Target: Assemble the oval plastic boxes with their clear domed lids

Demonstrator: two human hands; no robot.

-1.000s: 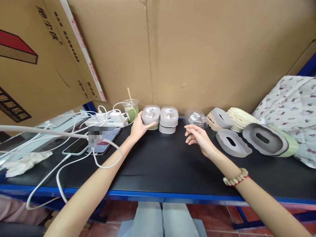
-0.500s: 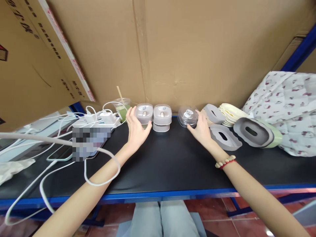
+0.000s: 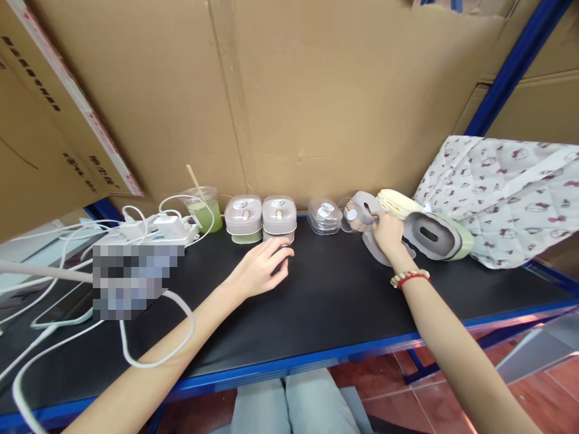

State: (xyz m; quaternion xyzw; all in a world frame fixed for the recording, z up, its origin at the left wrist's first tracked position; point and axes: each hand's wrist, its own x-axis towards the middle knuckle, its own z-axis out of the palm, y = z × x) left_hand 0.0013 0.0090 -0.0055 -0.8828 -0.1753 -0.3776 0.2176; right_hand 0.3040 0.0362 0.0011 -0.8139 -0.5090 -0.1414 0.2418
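Note:
My right hand is closed on the edge of a grey slotted plastic piece with a wavy rim; its fingertips are partly hidden. Beneath that hand lies another grey slotted piece. A beige piece with a white round spot shows beside the held one. My left hand hovers over the black table top with thumb and fingers apart, holding nothing. Just beyond it stand two small lidded boxes, one with a green base and one with a grey base. Several clear lids are stacked between the hands.
Pale yellow pieces and nested grey and green pieces lie at the right, by a white patterned cloth bag. At the left are a green drink cup, a power strip with chargers and loose white cables. Cardboard stands behind.
My right hand has moved from the clear lids to the grey slotted piece and gripped it. My left hand has drawn back from the boxes toward me. The view has shifted right.

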